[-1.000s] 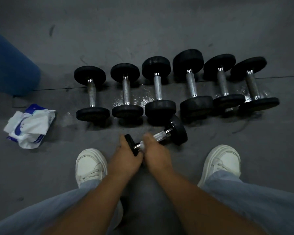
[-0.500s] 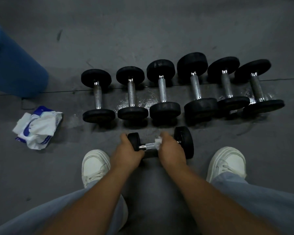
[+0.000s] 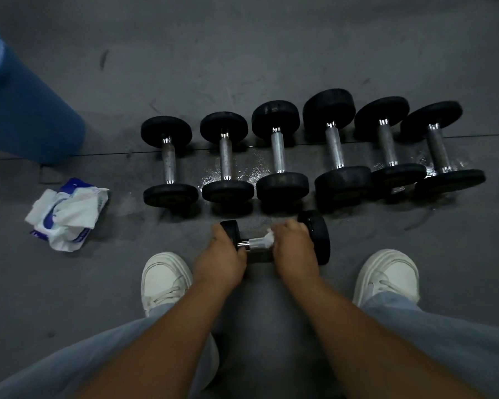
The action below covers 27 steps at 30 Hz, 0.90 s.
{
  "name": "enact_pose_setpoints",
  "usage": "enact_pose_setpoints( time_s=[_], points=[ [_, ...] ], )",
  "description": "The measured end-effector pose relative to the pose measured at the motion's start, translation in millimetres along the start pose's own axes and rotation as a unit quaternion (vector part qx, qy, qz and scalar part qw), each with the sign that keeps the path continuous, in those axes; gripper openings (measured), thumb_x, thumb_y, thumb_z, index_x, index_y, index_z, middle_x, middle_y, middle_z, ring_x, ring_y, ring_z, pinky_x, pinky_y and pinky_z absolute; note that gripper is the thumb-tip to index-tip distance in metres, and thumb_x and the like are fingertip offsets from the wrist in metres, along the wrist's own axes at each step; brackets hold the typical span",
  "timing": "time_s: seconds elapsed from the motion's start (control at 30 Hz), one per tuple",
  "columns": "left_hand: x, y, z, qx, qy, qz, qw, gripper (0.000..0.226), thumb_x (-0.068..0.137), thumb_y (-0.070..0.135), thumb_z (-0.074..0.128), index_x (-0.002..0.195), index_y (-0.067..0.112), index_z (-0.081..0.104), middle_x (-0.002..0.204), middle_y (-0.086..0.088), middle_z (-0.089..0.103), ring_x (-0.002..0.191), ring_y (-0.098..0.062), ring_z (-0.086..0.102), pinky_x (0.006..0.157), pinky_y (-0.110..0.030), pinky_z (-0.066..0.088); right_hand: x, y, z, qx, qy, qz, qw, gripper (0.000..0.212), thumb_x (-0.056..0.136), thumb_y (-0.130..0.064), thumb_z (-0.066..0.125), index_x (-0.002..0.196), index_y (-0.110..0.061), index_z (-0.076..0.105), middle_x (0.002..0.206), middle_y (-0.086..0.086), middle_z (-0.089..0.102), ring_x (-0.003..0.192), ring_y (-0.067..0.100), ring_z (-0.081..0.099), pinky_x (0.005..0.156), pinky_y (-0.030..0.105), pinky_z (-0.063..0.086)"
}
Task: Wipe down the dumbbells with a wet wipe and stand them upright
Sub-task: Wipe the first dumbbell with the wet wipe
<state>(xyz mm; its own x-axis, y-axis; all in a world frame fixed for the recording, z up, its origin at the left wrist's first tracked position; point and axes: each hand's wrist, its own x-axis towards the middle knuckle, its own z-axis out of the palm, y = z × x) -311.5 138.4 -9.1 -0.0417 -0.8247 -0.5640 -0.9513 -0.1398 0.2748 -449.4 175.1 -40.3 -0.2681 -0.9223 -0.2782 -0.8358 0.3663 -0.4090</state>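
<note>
Black-ended steel dumbbell (image 3: 317, 237), lower centre: left hand (image 3: 222, 254) curls its fingers round one end to steady it, right hand (image 3: 294, 251) clamps white wet wipe (image 3: 268, 236) round the handle.

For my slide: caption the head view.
Left hand grips a small dumbbell; right hand holds a wipe on its handle.

Dumbbells (image 3: 278, 151) on the floor (image 3: 242, 53)
Six sit side by side; a seventh dumbbell (image 3: 317, 237) lies crosswise just before them, between the shoes (image 3: 164, 279). A wipe pack (image 3: 67, 214) lies left of the row, a roll (image 3: 26, 116) behind the pack at far left.
</note>
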Motion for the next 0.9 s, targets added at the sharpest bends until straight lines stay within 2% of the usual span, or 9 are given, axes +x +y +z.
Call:
enact_pose_setpoints(
  time_s=[0.13, 0.27, 0.37, 0.5, 0.6, 0.7, 0.77, 0.83, 0.9],
  points=[
    [3.0, -1.8, -2.8, -0.017, 0.006, 0.005, 1.0, 0.057, 0.094, 0.042, 0.055, 0.135, 0.012, 0.029, 0.121, -0.018, 0.063, 0.109, -0.038, 0.062, 0.086, -0.041, 0.048, -10.9, -19.3, 10.1, 0.031, -0.05, -0.051, 0.997, 0.019, 0.092, -0.012, 0.051, 0.105, -0.012, 0.065, 0.104, 0.006, 0.058, 0.1, 0.026, 0.051, 0.077, 0.035, 0.043],
    [3.7, -5.3, -3.1, -0.019, 0.015, 0.014, 1.0, 0.059, 0.093, 0.045, 0.057, 0.135, 0.015, 0.03, 0.117, -0.016, 0.066, 0.107, -0.036, 0.063, 0.083, -0.04, 0.048, -4.5, -8.2, 8.2, 0.077, 0.036, 0.043, 0.995, 0.022, 0.089, -0.007, 0.05, 0.104, -0.014, 0.066, 0.102, 0.005, 0.061, 0.097, 0.024, 0.052, 0.079, 0.035, 0.045],
    [1.2, -4.5, -2.1, -0.021, 0.005, 0.02, 1.0, 0.065, 0.093, 0.045, 0.057, 0.14, 0.013, 0.026, 0.118, -0.016, 0.066, 0.107, -0.036, 0.064, 0.083, -0.039, 0.048, -18.2, -21.0, 13.1, 0.049, -0.023, -0.04, 0.998, 0.022, 0.092, -0.013, 0.048, 0.109, -0.012, 0.061, 0.104, 0.003, 0.06, 0.097, 0.025, 0.054, 0.075, 0.036, 0.045],
    [2.5, -9.1, -3.1, -0.046, -0.052, 0.022, 0.997, 0.08, 0.085, 0.035, 0.068, 0.145, 0.014, 0.019, 0.126, -0.013, 0.061, 0.111, -0.032, 0.062, 0.085, -0.035, 0.047, -17.0, -5.0, 13.8, 0.106, -0.002, 0.1, 0.989, 0.03, 0.098, -0.012, 0.04, 0.121, -0.01, 0.058, 0.126, 0.007, 0.057, 0.112, 0.022, 0.053, 0.091, 0.024, 0.041],
    [4.5, -10.4, -2.2, -0.09, -0.077, 0.015, 0.993, 0.092, 0.073, 0.029, 0.076, 0.144, 0.018, 0.018, 0.122, -0.012, 0.061, 0.107, -0.031, 0.063, 0.087, -0.036, 0.051, -24.3, -15.3, 15.8, 0.102, -0.087, -0.043, 0.99, 0.037, 0.103, -0.018, 0.038, 0.139, -0.015, 0.046, 0.147, 0.003, 0.044, 0.13, 0.018, 0.044, 0.106, 0.022, 0.031],
    [4.9, -12.9, -1.0, -0.07, -0.077, 0.003, 0.995, 0.098, 0.073, 0.03, 0.072, 0.149, 0.021, 0.011, 0.117, -0.014, 0.065, 0.105, -0.033, 0.064, 0.088, -0.04, 0.052, -12.9, -0.2, 10.6, 0.081, -0.041, 0.058, 0.994, 0.026, 0.096, -0.029, 0.047, 0.12, -0.029, 0.057, 0.118, -0.002, 0.063, 0.107, 0.022, 0.062, 0.087, 0.031, 0.048],
    [3.5, -12.1, 0.8, -0.047, -0.052, 0.001, 0.998, 0.095, 0.074, 0.031, 0.07, 0.148, 0.022, 0.012, 0.114, -0.014, 0.066, 0.103, -0.034, 0.064, 0.086, -0.039, 0.052, -12.1, 2.2, 10.6, 0.074, -0.045, 0.072, 0.994, 0.029, 0.094, -0.027, 0.046, 0.12, -0.031, 0.055, 0.121, -0.007, 0.063, 0.107, 0.022, 0.063, 0.086, 0.032, 0.05],
    [2.9, -7.7, -2.6, -0.039, -0.041, -0.007, 0.998, 0.085, 0.076, 0.035, 0.07, 0.144, 0.022, 0.02, 0.114, -0.013, 0.067, 0.104, -0.034, 0.064, 0.085, -0.038, 0.052, -18.2, -5.9, 10.4, 0.074, -0.096, -0.003, 0.993, 0.04, 0.096, -0.027, 0.045, 0.135, -0.036, 0.05, 0.14, -0.013, 0.052, 0.12, 0.017, 0.057, 0.097, 0.031, 0.046],
    [8.4, -2.5, -11.1, -0.028, -0.056, -0.025, 0.998, 0.072, 0.075, 0.039, 0.071, 0.134, 0.02, 0.033, 0.117, -0.013, 0.065, 0.108, -0.034, 0.062, 0.085, -0.037, 0.051, -10.1, -1.8, 0.9, 0.083, -0.089, 0.006, 0.993, 0.038, 0.097, -0.033, 0.047, 0.134, -0.039, 0.051, 0.135, -0.012, 0.057, 0.116, 0.018, 0.059, 0.095, 0.029, 0.046]
  ],
)
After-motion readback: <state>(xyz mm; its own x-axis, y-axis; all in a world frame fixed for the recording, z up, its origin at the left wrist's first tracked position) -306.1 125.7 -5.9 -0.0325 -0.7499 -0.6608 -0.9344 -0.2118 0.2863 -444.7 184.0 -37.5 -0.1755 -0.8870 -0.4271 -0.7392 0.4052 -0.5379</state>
